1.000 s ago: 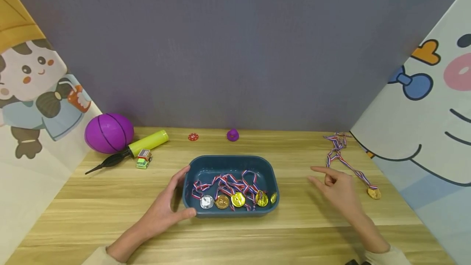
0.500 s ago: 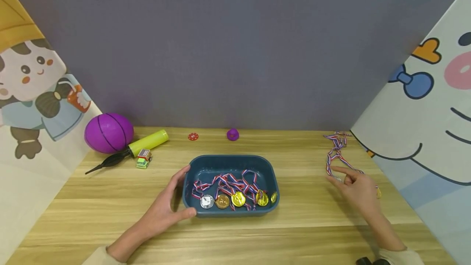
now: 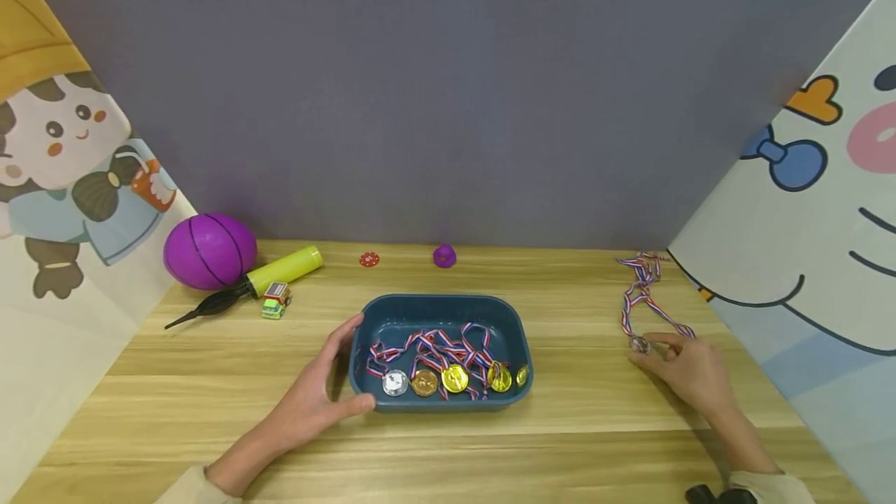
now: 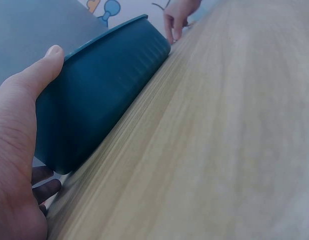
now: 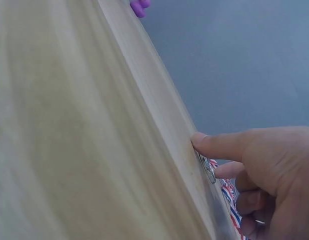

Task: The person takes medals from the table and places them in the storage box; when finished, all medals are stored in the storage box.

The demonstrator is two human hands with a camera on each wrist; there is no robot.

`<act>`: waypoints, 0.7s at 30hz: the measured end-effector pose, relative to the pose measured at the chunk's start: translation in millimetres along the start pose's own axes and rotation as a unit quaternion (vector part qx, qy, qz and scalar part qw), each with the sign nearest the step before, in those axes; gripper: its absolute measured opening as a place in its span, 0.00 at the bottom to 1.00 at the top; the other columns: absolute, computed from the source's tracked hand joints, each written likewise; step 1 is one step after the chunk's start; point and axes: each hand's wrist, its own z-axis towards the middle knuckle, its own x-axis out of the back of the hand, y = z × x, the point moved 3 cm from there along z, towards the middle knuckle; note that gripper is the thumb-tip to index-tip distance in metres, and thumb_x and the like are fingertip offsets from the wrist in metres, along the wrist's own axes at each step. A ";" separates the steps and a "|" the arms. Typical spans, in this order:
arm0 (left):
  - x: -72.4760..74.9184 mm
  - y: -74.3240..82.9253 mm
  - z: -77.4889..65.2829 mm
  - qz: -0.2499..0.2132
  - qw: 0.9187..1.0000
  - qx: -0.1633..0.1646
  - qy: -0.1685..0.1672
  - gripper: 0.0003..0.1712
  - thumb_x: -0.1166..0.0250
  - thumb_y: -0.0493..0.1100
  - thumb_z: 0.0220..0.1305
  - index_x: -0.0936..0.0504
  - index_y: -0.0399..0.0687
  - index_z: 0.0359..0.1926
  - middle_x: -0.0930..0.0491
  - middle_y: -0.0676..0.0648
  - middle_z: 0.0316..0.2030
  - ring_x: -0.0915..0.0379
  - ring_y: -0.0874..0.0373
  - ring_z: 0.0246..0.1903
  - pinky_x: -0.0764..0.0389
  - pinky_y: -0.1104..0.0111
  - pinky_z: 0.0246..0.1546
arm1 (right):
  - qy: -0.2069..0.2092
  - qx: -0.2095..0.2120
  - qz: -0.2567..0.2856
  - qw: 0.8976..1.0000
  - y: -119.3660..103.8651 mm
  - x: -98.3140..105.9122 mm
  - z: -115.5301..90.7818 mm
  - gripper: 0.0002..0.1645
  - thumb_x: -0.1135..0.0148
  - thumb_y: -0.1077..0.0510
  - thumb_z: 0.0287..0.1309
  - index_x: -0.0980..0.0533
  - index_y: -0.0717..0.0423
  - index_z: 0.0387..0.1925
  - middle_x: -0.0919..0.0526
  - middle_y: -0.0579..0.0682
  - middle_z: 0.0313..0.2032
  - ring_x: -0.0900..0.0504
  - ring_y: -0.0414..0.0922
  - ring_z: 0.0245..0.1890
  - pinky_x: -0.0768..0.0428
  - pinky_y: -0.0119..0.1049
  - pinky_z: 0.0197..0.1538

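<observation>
A dark teal plastic bin (image 3: 441, 407) stands on the table, holding several ribboned medals, among them a silver medal (image 3: 395, 383), a bronze medal (image 3: 424, 383) and a gold medal (image 3: 455, 378). My left hand (image 3: 308, 391) grips the bin's left end, its thumb on the near side and fingers round the far side. At the right, my right hand (image 3: 689, 372) pinches the edge of another silver medal (image 3: 640, 344) lying at the table surface, thumb and forefinger on it. Its striped ribbon (image 3: 637, 294) trails toward the back. In the right wrist view, the medal (image 5: 210, 170) is partly hidden.
Along the back left lie a purple ball (image 3: 210, 251), a yellow hand pump (image 3: 285, 271) and a small toy truck (image 3: 276, 300). A red poker chip (image 3: 369, 259) and a small purple object (image 3: 444, 256) are near the grey back wall (image 3: 448, 99). Printed panels flank both sides.
My right hand has moved right and down onto the silver medal, and its thumb and forefinger have closed at it. The left hand and the bin stay where they were.
</observation>
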 end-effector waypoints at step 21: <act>0.6 0.1 0.2 -0.003 1.000 -0.005 -0.002 0.66 0.18 0.48 0.61 0.49 0.63 0.90 0.28 0.38 0.77 0.31 0.36 0.74 0.32 0.41 0.76 | 0.058 0.040 0.002 0.997 -5.5 -5.7 -1.3 0.18 0.18 0.55 0.62 0.10 0.62 0.48 0.31 0.38 0.18 0.39 0.34 0.17 0.38 0.33 0.19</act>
